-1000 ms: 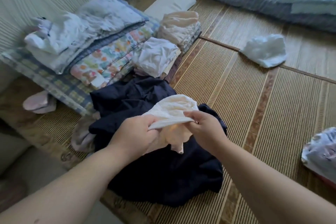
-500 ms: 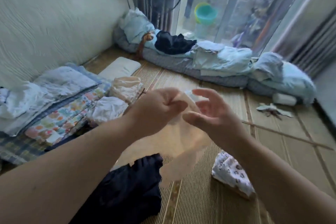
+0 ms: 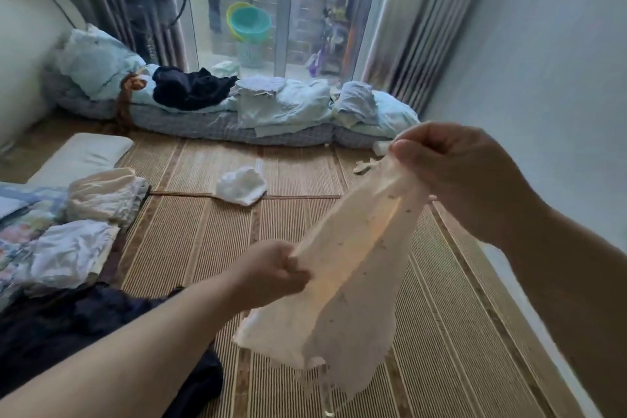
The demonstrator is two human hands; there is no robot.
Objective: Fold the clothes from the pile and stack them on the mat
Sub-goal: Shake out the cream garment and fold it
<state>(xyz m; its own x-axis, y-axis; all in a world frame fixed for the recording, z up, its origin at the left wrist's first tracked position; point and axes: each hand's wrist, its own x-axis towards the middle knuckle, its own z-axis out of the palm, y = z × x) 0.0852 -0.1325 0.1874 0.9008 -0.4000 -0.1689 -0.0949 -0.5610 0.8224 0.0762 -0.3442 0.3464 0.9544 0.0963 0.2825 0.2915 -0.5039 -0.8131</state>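
A thin cream garment (image 3: 353, 268) with small dark specks hangs stretched in the air between my hands. My right hand (image 3: 454, 176) pinches its upper end, raised at the right. My left hand (image 3: 271, 273) grips its side lower down, near the middle. The garment's loose hem dangles above the woven straw mat (image 3: 190, 241). A dark navy pile of clothes (image 3: 84, 332) lies under my left forearm. Folded light clothes (image 3: 101, 193) and a white folded piece (image 3: 68, 254) sit stacked at the left.
A crumpled white garment (image 3: 241, 185) lies on the mat's middle. A white pillow (image 3: 84, 154) is at the left. Rolled bedding with light blue covers (image 3: 281, 112) and a dark garment (image 3: 193, 88) runs along the glass door. A wall closes the right side.
My hands have moved apart: the right one rose to the right and the left dropped, pulling the cream garment out long. The view has tilted further up towards the door.
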